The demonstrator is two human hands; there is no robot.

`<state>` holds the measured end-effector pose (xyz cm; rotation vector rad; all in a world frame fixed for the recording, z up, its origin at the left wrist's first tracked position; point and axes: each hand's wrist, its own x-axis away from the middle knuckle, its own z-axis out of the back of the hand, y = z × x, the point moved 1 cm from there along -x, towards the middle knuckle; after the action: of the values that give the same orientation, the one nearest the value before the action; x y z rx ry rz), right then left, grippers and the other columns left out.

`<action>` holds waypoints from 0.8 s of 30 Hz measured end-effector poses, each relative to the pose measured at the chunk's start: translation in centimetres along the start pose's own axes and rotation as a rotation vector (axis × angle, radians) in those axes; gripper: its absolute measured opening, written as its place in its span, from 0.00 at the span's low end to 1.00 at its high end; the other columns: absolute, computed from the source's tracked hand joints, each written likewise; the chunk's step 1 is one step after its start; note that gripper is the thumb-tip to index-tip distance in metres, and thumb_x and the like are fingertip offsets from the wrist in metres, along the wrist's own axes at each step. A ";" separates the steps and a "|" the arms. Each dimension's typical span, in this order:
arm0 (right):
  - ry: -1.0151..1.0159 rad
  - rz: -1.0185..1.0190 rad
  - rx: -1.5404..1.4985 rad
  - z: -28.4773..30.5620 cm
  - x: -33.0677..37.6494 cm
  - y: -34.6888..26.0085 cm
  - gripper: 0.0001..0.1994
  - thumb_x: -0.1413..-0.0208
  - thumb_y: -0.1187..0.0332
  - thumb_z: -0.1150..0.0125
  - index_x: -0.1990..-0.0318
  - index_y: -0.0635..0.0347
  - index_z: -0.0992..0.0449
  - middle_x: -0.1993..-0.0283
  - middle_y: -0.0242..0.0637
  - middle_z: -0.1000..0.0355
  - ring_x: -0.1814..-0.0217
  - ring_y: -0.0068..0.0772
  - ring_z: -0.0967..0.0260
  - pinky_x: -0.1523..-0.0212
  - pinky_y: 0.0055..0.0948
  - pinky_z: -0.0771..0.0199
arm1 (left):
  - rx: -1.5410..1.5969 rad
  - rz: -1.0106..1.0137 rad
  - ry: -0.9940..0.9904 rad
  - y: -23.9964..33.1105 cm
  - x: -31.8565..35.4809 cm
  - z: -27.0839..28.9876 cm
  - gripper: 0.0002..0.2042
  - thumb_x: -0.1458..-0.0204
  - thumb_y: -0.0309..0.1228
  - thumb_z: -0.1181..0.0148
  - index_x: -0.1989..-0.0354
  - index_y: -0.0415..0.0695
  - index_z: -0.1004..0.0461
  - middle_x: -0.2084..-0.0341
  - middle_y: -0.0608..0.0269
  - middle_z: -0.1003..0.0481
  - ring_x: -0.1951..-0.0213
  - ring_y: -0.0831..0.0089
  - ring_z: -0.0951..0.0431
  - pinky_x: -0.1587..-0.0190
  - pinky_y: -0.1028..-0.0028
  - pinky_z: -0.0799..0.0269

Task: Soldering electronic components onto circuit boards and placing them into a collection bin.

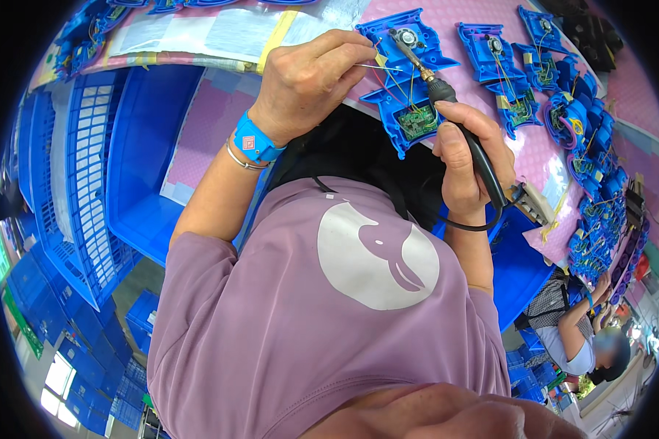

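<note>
My right hand [470, 157] grips a soldering iron [441, 91] by its black handle, the metal tip pointing up and left over an opened blue plastic housing [442, 57]. Between the closed fingertips of my left hand [300, 84] is a thin silvery solder wire [379, 67], its free end reaching over the housing near the iron. A round speaker [407, 39] sits in the far half of the housing. In the near half lies a green circuit board [417, 121], joined to it by thin wires. Whether iron and solder touch cannot be made out.
More opened blue housings [495, 45] with boards and wires lie to the right on the pink mat [447, 18]. Blue crates [143, 139] stand at left. The iron's black cable [483, 227] loops below my right hand. A co-worker [575, 333] sits at lower right.
</note>
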<state>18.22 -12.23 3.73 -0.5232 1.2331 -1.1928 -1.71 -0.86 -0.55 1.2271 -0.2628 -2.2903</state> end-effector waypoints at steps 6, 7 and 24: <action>-0.004 0.076 0.020 0.4 0.3 0.3 0.11 0.42 0.75 0.40 0.55 0.73 0.21 0.74 0.36 0.26 0.79 0.19 0.34 0.77 0.19 0.38 | -0.016 0.088 0.045 1.2 -0.3 1.1 0.11 0.57 0.21 0.30 0.65 0.48 0.20 0.66 0.68 0.22 0.72 0.70 0.19 0.70 0.75 0.24; -0.002 0.082 0.025 0.5 0.3 0.2 0.11 0.42 0.75 0.40 0.55 0.73 0.22 0.74 0.36 0.27 0.79 0.19 0.34 0.77 0.19 0.39 | -0.016 0.086 0.045 1.5 -0.6 1.3 0.11 0.57 0.21 0.30 0.65 0.48 0.20 0.66 0.68 0.22 0.72 0.70 0.19 0.70 0.75 0.24; -0.028 0.076 -0.003 0.9 0.3 0.9 0.10 0.42 0.77 0.41 0.54 0.74 0.22 0.76 0.34 0.28 0.79 0.18 0.36 0.77 0.19 0.42 | -0.057 -0.211 -0.046 1.3 -1.1 0.2 0.12 0.58 0.25 0.31 0.64 0.45 0.22 0.67 0.67 0.21 0.73 0.71 0.18 0.76 0.75 0.26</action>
<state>19.33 -12.40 3.16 -0.4893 1.2206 -1.1162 -0.90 -1.37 0.90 1.2259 -0.0872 -2.4891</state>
